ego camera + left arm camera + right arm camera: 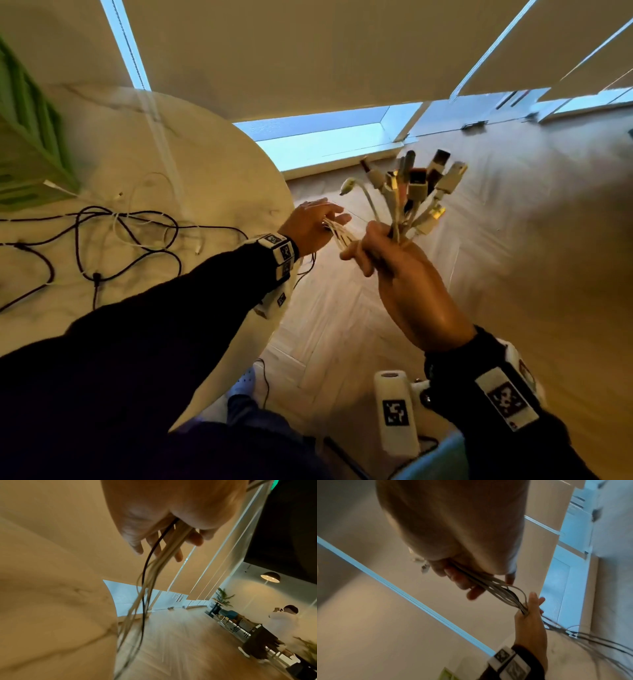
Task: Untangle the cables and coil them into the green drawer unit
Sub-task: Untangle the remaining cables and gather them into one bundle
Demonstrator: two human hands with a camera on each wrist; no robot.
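Gripping a bunch of cables (400, 219) in its fist, the right hand (407, 274) is holding them up over the floor beside the table (219, 164), with their plug ends (418, 181) fanning out above the curled fingers. The left hand (310, 228) is sitting just beside it past the table's edge, its fingers lying fairly straight while the white strands and one dark strand are running between them; the left wrist view is showing the strands trailing down from that hand. More cables, dark and white (102, 240), are lying tangled on the tabletop. The green drawer unit (24, 137) is standing at the table's far left, well apart from both hands.
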